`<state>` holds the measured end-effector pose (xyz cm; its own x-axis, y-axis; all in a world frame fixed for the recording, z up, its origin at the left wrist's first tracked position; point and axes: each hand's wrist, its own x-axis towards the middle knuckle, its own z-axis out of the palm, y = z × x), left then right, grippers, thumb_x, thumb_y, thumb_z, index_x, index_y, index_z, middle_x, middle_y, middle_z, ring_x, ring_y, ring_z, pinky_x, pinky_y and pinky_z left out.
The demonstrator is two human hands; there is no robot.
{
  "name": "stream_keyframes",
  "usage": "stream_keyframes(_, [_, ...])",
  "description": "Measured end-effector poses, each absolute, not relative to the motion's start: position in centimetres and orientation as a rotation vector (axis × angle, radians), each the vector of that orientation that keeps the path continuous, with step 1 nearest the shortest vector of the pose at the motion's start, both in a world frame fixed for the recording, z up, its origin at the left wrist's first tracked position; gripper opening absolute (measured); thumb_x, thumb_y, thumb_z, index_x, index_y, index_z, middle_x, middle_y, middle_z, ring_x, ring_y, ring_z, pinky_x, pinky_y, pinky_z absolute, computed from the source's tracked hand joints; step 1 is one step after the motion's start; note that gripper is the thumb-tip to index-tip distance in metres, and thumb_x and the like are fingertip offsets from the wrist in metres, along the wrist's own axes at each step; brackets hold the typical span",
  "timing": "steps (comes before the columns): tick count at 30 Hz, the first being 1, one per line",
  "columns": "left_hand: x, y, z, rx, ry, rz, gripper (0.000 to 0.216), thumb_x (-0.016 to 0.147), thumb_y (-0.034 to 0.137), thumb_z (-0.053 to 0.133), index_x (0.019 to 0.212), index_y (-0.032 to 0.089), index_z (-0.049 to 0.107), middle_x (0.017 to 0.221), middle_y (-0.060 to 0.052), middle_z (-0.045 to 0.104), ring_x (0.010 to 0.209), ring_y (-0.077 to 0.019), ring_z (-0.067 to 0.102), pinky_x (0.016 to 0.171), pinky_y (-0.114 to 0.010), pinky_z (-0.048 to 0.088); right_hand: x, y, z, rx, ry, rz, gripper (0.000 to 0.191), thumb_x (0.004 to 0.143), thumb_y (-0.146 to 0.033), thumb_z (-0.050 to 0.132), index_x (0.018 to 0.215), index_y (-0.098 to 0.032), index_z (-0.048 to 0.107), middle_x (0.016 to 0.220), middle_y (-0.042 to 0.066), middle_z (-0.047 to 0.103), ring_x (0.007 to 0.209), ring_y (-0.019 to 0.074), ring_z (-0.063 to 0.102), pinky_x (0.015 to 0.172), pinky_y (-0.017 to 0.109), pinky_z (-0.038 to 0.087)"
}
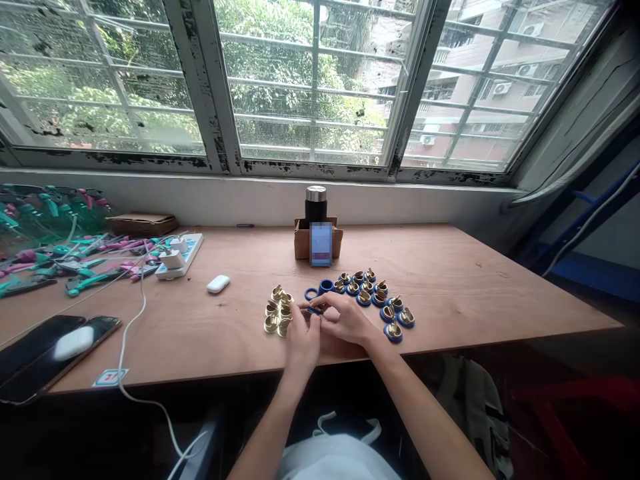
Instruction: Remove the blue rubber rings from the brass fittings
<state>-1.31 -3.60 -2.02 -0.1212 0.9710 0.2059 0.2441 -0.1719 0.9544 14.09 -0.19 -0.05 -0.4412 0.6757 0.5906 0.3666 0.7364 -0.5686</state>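
Gripping a small blue-and-gold piece [315,309], the fingers of your left hand [303,335] and right hand [349,319] meet around it, partly hiding it. On the tabletop [245,257], loose gold pieces [271,324] lie left of them, blue-ringed gold ones [393,332] right. A front-edge sticker [110,378] bears an unclear number; the phone screen [321,244] is blurred.

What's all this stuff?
Gold pieces: several, gold, centre
Blue-based pieces: over ten, blue/gold, centre right
Blue rings: some, blue, centre
Upright phone: one, bluish, back
Box, pouch: one each, brown, back
Bottle: one, black, back
Power strip: one, white, left
Small case: one, white, left
Cables: some, white, left
Tools: many, teal/pink, left
Flat phones: two, dark, left
Table: one, brown, middle
Windows: three, grey, behind
Bag: one, grey, right
Left hand, right hand: two, bare, centre
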Motion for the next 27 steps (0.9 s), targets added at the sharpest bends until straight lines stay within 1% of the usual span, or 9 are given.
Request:
stream_keyframes(6, [-1.12, -3.90, -2.05, 1.446, 1.475, 1.338, 0.023, 0.096, 0.028, 0.049, 0.117, 0.020, 0.055, 0.107, -0.011, 0.074, 0.102, -0.0314, 0.070, 0.094, -0.046, 0.051, 13.85, -0.19, -0.15, -0.754, -2.074, 0.449, 0.037, 0.081, -0.004, 0.067, 0.111, -0.025, 0.071, 0.107, 0.005, 0.076, 0.101, 0.0233, 0.072, 0.090, 0.037, 0.059])
stream_keyframes(11, [-1.13, -3.79, -2.10, 1.442, 1.480, 1.340, 0.021, 0.096, 0.028, 0.049, 0.114, 0.020, 0.056, 0.108, -0.011, 0.075, 0.103, -0.0312, 0.071, 0.095, -0.047, 0.052, 13.80, -0.15, -0.26, -0.745, -2.063, 0.466, 0.038, 0.079, -0.002, 0.066, 0.109, -0.024, 0.071, 0.107, 0.005, 0.076, 0.101, 0.0235, 0.072, 0.090, 0.036, 0.059])
stream_keyframes(16, [-1.19, -3.59, -2.07, 1.421, 1.440, 1.368, 0.018, 0.096, 0.028, 0.050, 0.112, 0.020, 0.054, 0.108, -0.012, 0.074, 0.103, -0.0298, 0.071, 0.095, -0.046, 0.054, 13.89, -0.26, -0.01, -0.758, -2.058, 0.480, 0.033, 0.083, -0.006, 0.067, 0.111, -0.024, 0.069, 0.107, 0.005, 0.075, 0.100, 0.0227, 0.071, 0.090, 0.036, 0.058])
stream_keyframes(19, [-1.12, -3.54, -2.06, 1.391, 1.372, 1.397, 0.022, 0.094, 0.029, 0.054, 0.114, 0.020, 0.053, 0.110, -0.012, 0.073, 0.101, -0.0277, 0.072, 0.089, -0.043, 0.058, 13.94, -0.30, 0.15, -0.792, -2.054, 0.492, 0.032, 0.087, -0.011, 0.068, 0.116, -0.024, 0.068, 0.110, 0.005, 0.075, 0.100, 0.0224, 0.071, 0.089, 0.036, 0.057])
stream_keyframes(21, [-1.07, -3.54, -2.08, 1.379, 1.344, 1.414, 0.022, 0.093, 0.028, 0.056, 0.114, 0.020, 0.053, 0.110, -0.011, 0.072, 0.097, -0.0266, 0.073, 0.086, -0.040, 0.059, 13.95, -0.26, 0.14, -0.790, -2.055, 0.491, 0.034, 0.087, -0.010, 0.068, 0.118, -0.024, 0.068, 0.111, 0.005, 0.075, 0.099, 0.0223, 0.072, 0.089, 0.036, 0.058])
stream_keyframes(27, [-0.97, -3.80, -2.02, 1.438, 1.459, 1.385, 0.019, 0.092, 0.027, 0.056, 0.111, 0.021, 0.052, 0.103, -0.010, 0.073, 0.098, -0.0300, 0.072, 0.091, -0.044, 0.054, 13.76, -0.08, -0.27, -0.769, -2.070, 0.463, 0.036, 0.085, -0.005, 0.067, 0.115, -0.025, 0.071, 0.109, 0.004, 0.076, 0.097, 0.0221, 0.072, 0.088, 0.036, 0.058])
